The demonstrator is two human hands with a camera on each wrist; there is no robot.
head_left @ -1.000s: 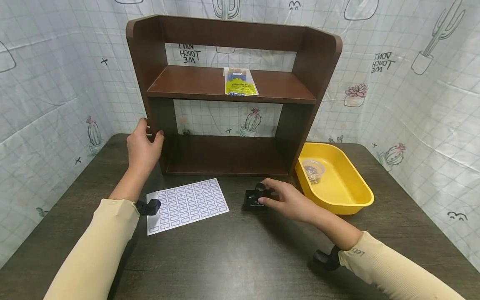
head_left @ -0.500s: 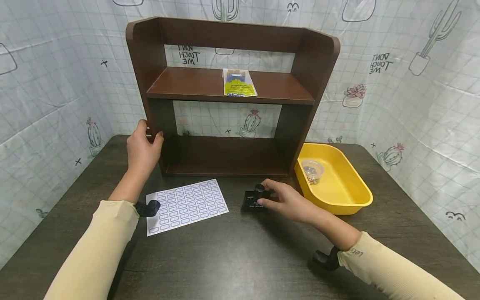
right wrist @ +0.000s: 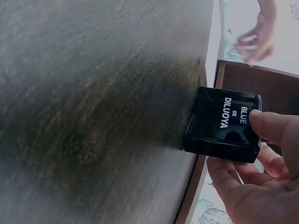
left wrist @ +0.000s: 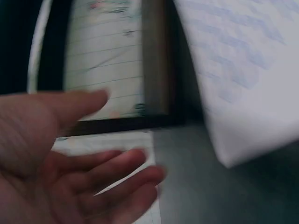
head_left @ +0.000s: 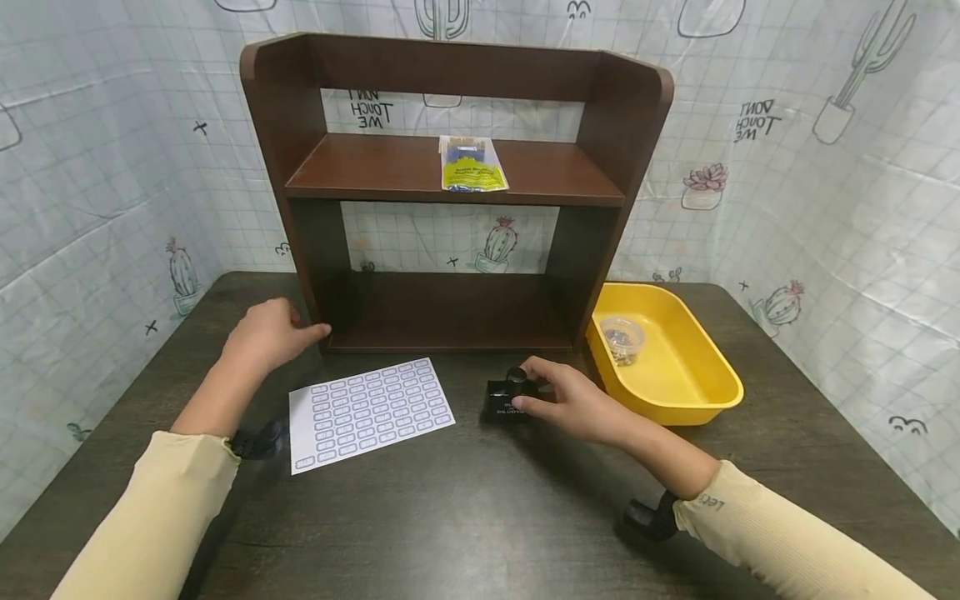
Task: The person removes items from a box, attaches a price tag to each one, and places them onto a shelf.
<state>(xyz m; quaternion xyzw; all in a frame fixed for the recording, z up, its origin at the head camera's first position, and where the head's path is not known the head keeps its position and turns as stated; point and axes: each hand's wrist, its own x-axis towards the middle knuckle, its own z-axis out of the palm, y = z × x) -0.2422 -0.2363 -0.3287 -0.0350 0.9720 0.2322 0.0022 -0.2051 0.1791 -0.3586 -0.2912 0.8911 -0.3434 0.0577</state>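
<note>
My right hand (head_left: 573,402) grips a black box (head_left: 501,402) with a round black top, low over the dark table near the shelf's front. In the right wrist view the fingers and thumb of the right hand (right wrist: 261,163) pinch the box (right wrist: 224,123), lettered "BLUE DE DILUOYA". My left hand (head_left: 270,335) hangs beside the lower left corner of the brown shelf (head_left: 457,193), holding nothing. The left wrist view, blurred, has the left hand (left wrist: 88,168) with thumb and fingers apart. A white sheet of printed labels (head_left: 371,414) lies right of the left forearm.
A yellow tray (head_left: 675,367) stands right of the shelf, with a small clear cup (head_left: 622,340) of metal bits inside. A yellow and clear packet of brushes (head_left: 472,165) rests on the upper shelf. Patterned cloth (head_left: 817,208) hangs around the table (head_left: 465,517).
My left hand has let go of the shelf's left side and moved down toward me. The right hand and the black box have barely moved.
</note>
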